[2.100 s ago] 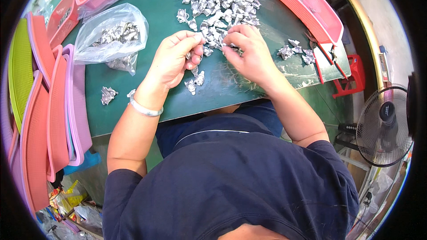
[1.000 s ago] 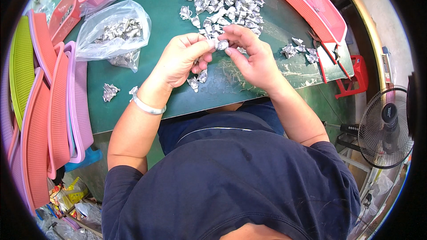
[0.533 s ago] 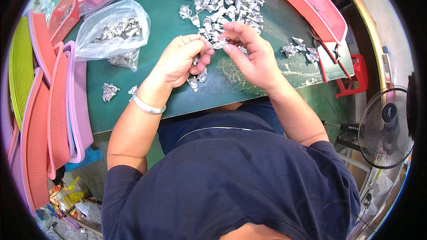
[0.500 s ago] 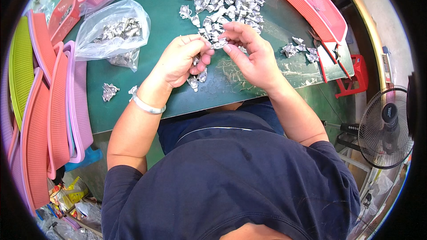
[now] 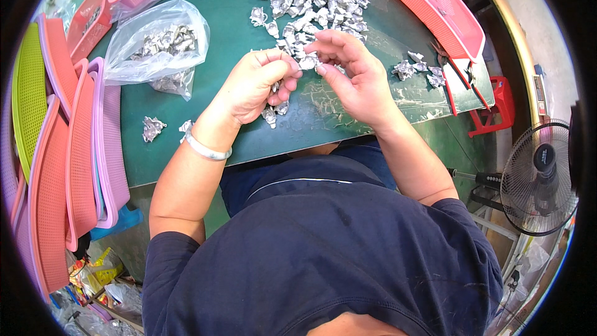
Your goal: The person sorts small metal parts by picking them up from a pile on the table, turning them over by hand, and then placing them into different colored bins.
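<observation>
A small silvery cast-metal part (image 5: 308,61) is between my two hands, above the near side of the green table. My left hand (image 5: 261,84) is closed, its thumb and forefinger pinching the part's left edge. On the other side, the thumb and bent fingers of my right hand (image 5: 360,81) grip the right edge. Just beyond my fingers spreads a heap of similar metal parts (image 5: 323,0). A few more parts (image 5: 269,116) lie below my left hand, partly hidden by it. A single part (image 5: 153,129) rests left of my left wrist.
A clear plastic bag (image 5: 118,56) with metal parts stands at left. Stacked coloured baskets (image 5: 50,211) flank the table's left side. Right of my right hand are several loose parts (image 5: 404,70), red-handled pliers (image 5: 459,74) and a pink basket (image 5: 429,9). A fan (image 5: 538,177) stands at far right.
The held metal part has turned slightly between my fingertips, and my right hand has shifted a little to the right. The rest looks the same.
</observation>
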Tool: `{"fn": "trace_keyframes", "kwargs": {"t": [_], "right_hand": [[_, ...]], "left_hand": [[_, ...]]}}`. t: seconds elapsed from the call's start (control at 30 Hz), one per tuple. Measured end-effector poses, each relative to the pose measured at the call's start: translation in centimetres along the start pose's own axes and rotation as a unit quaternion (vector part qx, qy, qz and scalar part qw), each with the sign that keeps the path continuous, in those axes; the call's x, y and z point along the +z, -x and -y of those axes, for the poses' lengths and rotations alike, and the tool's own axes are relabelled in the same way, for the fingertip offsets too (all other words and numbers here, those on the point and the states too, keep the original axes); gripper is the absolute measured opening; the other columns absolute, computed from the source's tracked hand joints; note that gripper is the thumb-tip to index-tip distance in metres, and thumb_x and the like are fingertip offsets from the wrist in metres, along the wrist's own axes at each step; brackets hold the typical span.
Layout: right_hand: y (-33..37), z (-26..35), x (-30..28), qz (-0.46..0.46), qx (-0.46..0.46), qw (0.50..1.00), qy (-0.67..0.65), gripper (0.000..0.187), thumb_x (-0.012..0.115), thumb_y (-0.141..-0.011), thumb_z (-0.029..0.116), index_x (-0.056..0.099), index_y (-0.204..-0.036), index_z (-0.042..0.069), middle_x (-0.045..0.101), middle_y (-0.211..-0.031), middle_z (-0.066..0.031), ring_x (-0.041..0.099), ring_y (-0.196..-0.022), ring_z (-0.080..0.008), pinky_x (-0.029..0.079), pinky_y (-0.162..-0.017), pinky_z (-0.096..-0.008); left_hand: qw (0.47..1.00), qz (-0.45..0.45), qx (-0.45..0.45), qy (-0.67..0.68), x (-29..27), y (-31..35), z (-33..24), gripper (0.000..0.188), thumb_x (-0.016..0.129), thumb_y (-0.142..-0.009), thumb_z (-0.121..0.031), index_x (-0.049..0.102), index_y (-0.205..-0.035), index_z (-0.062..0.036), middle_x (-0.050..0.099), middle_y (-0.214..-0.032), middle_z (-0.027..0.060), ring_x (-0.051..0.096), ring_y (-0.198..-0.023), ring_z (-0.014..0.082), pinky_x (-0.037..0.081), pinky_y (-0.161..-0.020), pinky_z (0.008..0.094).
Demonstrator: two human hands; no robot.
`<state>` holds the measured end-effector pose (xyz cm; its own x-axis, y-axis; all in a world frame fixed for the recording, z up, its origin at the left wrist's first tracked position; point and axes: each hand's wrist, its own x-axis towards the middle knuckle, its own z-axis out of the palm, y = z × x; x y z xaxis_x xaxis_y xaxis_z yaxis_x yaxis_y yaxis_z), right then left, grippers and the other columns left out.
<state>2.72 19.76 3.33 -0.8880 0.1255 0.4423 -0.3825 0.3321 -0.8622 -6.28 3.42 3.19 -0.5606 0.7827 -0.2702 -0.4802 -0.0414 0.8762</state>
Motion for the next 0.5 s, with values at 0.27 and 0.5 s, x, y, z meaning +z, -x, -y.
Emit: {"fn": "trace_keyframes", "kwargs": {"t": [0.27, 0.5], "right_hand": [[0.01, 0.06, -0.09, -0.01, -0.008, 1.0, 0.002, 0.041, 0.058, -0.077, -0.006, 0.048, -0.116, 0.002, 0.062, -0.094, -0.0073, 0.059, -0.081, -0.0124, 0.047, -0.071, -0.024], [0.22, 0.67, -0.27, -0.004, 0.117, 0.992, -0.047, 0.045, 0.06, -0.079, -0.005, 0.043, -0.12, 0.001, 0.057, -0.089, -0.004, 0.054, -0.081, -0.0085, 0.045, -0.073, -0.0215]], "left_hand": [[1.0, 0.001, 0.005, -0.017, 0.15, 0.02, 0.01, 0.01, 0.056, -0.082, -0.014, 0.057, -0.079, -0.0041, 0.054, -0.064, 0.0012, 0.045, -0.048, 0.006, 0.032, -0.041, 0.0174], [0.999, 0.006, 0.027, -0.021, -0.02, -0.16, 0.26, 0.01, 0.061, -0.083, -0.012, 0.059, -0.084, -0.002, 0.057, -0.069, 0.0014, 0.051, -0.053, 0.0054, 0.038, -0.044, 0.017]]}}
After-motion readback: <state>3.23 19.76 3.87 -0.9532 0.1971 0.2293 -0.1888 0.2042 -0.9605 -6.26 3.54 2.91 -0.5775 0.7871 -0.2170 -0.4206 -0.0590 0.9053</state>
